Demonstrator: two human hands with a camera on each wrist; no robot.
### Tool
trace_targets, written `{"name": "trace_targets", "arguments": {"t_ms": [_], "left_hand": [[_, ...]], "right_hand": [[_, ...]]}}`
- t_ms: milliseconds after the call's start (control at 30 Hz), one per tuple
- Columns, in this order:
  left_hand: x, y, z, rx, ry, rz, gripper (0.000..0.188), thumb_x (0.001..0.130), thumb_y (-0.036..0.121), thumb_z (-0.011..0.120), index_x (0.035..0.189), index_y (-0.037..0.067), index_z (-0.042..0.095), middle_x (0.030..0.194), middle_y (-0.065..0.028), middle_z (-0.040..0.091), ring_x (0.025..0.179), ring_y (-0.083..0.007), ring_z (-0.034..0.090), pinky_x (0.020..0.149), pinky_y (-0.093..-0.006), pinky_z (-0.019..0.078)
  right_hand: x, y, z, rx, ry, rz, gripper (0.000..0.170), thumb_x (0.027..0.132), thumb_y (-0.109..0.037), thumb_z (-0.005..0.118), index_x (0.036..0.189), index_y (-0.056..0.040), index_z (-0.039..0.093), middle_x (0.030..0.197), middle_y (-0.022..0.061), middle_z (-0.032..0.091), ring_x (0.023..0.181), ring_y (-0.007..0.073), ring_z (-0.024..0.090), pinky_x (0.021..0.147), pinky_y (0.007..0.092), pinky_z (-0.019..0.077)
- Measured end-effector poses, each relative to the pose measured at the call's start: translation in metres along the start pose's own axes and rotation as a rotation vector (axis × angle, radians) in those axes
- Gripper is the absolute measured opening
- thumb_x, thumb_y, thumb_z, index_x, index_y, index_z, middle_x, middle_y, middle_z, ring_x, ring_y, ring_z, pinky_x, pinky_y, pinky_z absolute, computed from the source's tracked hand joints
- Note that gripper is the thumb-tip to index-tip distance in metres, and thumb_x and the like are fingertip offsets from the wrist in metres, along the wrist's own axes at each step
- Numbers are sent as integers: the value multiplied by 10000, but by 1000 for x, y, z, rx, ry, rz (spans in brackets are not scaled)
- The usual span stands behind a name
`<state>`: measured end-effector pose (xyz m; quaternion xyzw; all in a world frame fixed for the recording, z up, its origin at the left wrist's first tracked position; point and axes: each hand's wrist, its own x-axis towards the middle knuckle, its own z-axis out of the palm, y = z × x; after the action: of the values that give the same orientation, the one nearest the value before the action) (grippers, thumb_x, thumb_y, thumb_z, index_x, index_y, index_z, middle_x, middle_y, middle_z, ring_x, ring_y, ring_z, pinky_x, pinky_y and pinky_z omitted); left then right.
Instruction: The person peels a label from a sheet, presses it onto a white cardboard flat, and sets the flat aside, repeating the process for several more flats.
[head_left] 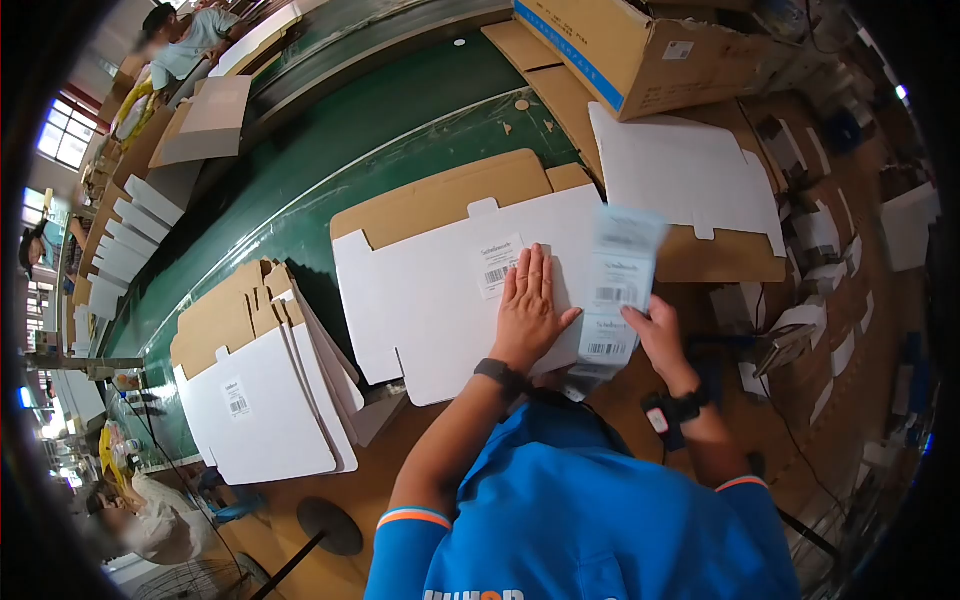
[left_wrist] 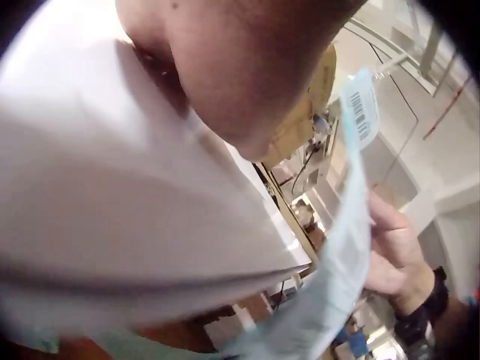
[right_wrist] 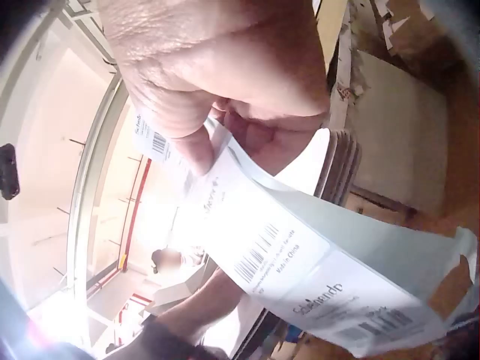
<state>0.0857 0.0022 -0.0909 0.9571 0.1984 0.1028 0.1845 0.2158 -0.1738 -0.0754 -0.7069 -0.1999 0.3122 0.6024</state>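
Note:
The left hand (head_left: 532, 306) lies flat with straight fingers on a white flattened carton (head_left: 430, 310), its fingertips on the right part of a printed label (head_left: 503, 262). To its right, the right hand (head_left: 660, 338) pinches a long strip of labels (head_left: 618, 275) between thumb and fingers. In the right wrist view the thumb of the right hand (right_wrist: 217, 82) presses on the strip (right_wrist: 285, 247), which hangs down in a curve. The left wrist view shows the left hand (left_wrist: 232, 67) close up over white board (left_wrist: 135, 202).
A labelled carton stack (head_left: 260, 420) leans at the left of the green table (head_left: 300, 215). More flat white board (head_left: 690, 180) lies at the right, below a large brown box (head_left: 650, 60). Other people (head_left: 190, 50) are at the far left.

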Motion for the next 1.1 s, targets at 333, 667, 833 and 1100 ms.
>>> {"name": "trace_targets", "arguments": {"t_ms": [333, 667, 833, 1100], "left_hand": [[-9, -52, -28, 161, -44, -78, 731, 843, 482, 514, 1414, 92, 278, 1493, -96, 217, 1385, -268, 175, 1102, -465, 144], [-9, -6, -11, 124, -12, -194, 629, 860, 435, 511, 1392, 150, 334, 1489, -69, 235, 1374, -319, 186, 1072, -549, 158], [-75, -68, -37, 235, 158, -610, 600, 796, 342, 618, 1320, 127, 419, 1434, -150, 317, 1301, -433, 269, 1017, -566, 240], [-176, -102, -60, 13, 414, -935, 481, 790, 226, 619, 1158, -63, 505, 1139, -251, 535, 1068, -398, 481, 931, -450, 381]], "right_hand": [[24, 18, 6, -255, 69, -50, 213, 778, -114, 661, 908, 51, 628, 768, 117, 670, 679, 139, 620, 628, 291, 485], [33, 32, 0, -252, 24, -98, 224, 765, -127, 666, 899, 47, 621, 757, 136, 664, 675, 163, 623, 632, 314, 482], [24, 4, -10, -329, 128, -184, 211, 755, -123, 666, 895, 28, 624, 778, 147, 655, 712, 193, 631, 658, 323, 479], [25, 6, -15, -489, 164, -151, 201, 783, -123, 649, 906, 34, 624, 779, 107, 660, 701, 144, 600, 677, 304, 476]]}}
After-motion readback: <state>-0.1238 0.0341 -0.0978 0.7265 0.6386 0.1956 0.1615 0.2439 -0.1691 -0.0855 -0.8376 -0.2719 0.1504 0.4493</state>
